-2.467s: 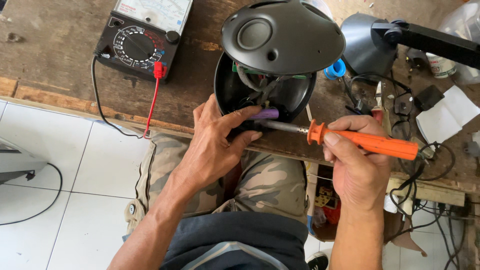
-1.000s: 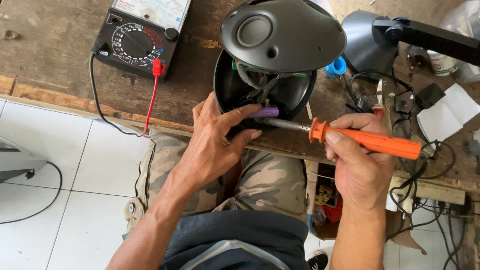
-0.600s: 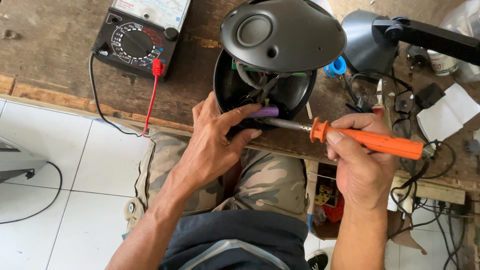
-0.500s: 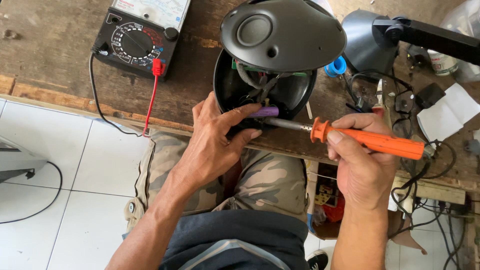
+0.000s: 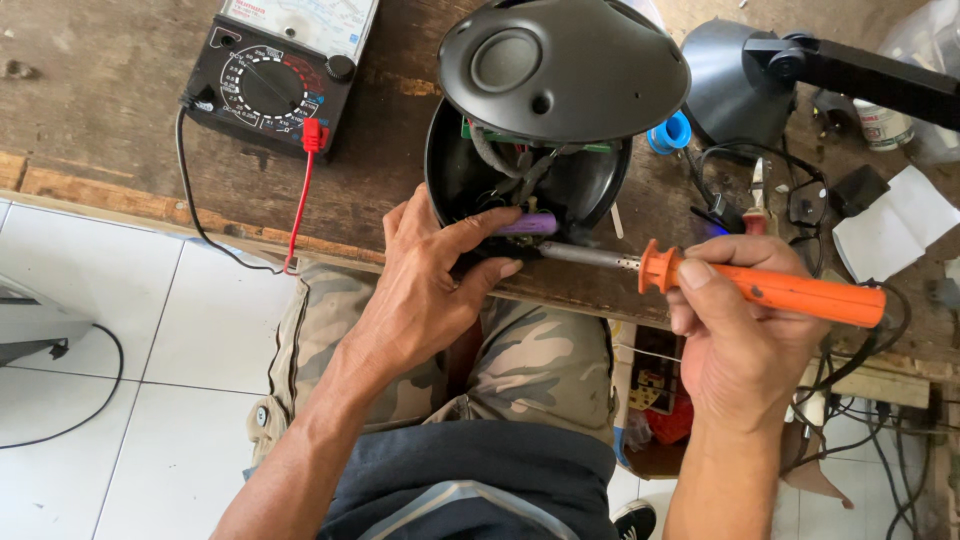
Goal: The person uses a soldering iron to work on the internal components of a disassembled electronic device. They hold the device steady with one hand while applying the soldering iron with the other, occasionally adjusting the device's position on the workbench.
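At nine o'clock of the scene an analog multimeter (image 5: pixel 283 75) is lying on the wooden workbench (image 5: pixel 90 110), its red probe lead (image 5: pixel 303 190) and a black one trailing over the bench edge toward the tiled floor (image 5: pixel 120 360).

Toward the centre, the left hand (image 5: pixel 425 290) is closing around the near rim of the black lamp housing (image 5: pixel 520 190), thumb and forefinger pinching a purple cylindrical cell (image 5: pixel 530 223) at the shell's six o'clock edge, seemingly pinning it so it is not rolling while the tip is working beside it. The domed black cover (image 5: pixel 560 65) is sitting tilted over the shell at twelve o'clock, shading the wiring and green board inside and leaving only a narrow opening on the near side.

At three o'clock of the cell, the right hand (image 5: pixel 740 330) is gripping the orange soldering iron (image 5: pixel 770 290) like a pen, its metal shaft pointing toward nine o'clock and meeting the cell's end.

Further right, a black desk lamp (image 5: pixel 740 75), a blue solder spool (image 5: pixel 672 132), pliers (image 5: pixel 760 195), tangled black cables (image 5: pixel 860 400) and a white paper (image 5: pixel 895 230) are crowding the bench beside the iron's cord.
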